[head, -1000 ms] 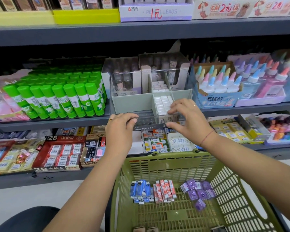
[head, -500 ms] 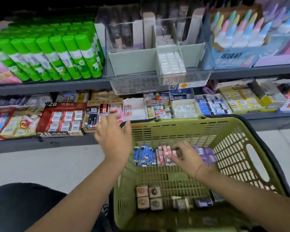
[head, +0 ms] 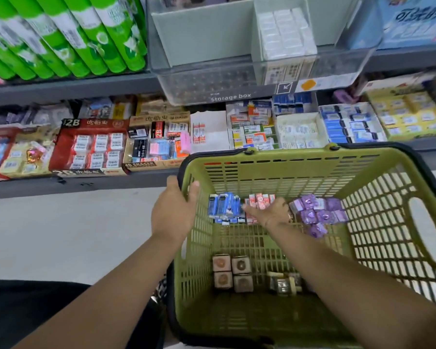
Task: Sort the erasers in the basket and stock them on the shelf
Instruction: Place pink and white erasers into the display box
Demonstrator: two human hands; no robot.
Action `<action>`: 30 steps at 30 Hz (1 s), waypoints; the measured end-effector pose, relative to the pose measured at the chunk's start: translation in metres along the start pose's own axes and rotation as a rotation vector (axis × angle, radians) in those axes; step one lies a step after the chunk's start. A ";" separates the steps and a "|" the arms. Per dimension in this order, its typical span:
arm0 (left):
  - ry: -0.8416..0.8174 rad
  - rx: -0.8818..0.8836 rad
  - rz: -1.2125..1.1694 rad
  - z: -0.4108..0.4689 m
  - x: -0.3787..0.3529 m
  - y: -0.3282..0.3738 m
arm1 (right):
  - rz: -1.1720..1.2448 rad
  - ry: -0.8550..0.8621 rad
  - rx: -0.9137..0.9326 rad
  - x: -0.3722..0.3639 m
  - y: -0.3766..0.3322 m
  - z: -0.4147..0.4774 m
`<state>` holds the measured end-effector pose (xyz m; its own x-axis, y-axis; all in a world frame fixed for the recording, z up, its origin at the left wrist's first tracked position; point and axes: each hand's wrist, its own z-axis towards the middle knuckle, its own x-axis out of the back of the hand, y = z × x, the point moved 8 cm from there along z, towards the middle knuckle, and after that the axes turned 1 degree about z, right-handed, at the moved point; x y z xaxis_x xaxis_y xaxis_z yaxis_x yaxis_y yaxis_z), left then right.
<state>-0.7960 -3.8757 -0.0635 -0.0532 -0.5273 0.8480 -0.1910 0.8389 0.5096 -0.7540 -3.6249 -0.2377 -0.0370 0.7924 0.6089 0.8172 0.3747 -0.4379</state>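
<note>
A green plastic basket [head: 287, 157] stands in front of the shelves. At its far end lie blue erasers [head: 223, 206], red erasers [head: 261, 199] and purple erasers [head: 317, 212] in separate clusters. Brown square erasers [head: 232, 273] and a few dark ones [head: 283, 283] lie nearer to me. My left hand [head: 176, 210] grips the basket's far left corner, thumb inside the rim. My right hand [head: 267, 212] is down inside the basket, palm down, fingers curled over the red erasers. A clear storage box [head: 212, 89] on the upper shelf holds white erasers [head: 285, 31].
The lower shelf [head: 73, 185] carries several open cartons of erasers, among them a red 2B carton [head: 91, 147] and a white carton [head: 300, 129]. Green glue sticks [head: 73, 34] fill the upper shelf on the left. Pale floor lies left of the basket.
Both hands came down from the storage box on the upper shelf. The left hand took hold of the basket's corner, and the right hand went into the basket onto the red erasers. My view tilted downward.
</note>
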 end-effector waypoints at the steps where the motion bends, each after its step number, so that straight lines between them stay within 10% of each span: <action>1: 0.004 0.000 0.004 0.000 0.000 0.001 | -0.039 0.029 -0.005 -0.001 0.000 0.001; 21: 0.208 -0.256 -0.039 -0.025 0.023 0.053 | 0.296 -0.097 0.166 0.080 -0.017 -0.052; 27: -0.755 0.311 -1.017 -0.085 -0.043 0.119 | 0.415 -0.231 0.434 0.112 -0.082 -0.141; 30: -0.926 0.395 -1.333 -0.086 -0.029 0.154 | 0.370 -0.245 0.589 0.131 -0.108 -0.176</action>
<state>-0.7393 -3.7198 0.0028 -0.1565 -0.8134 -0.5602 -0.7873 -0.2397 0.5680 -0.7459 -3.6458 0.0057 -0.0028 0.9760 0.2178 0.3592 0.2042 -0.9107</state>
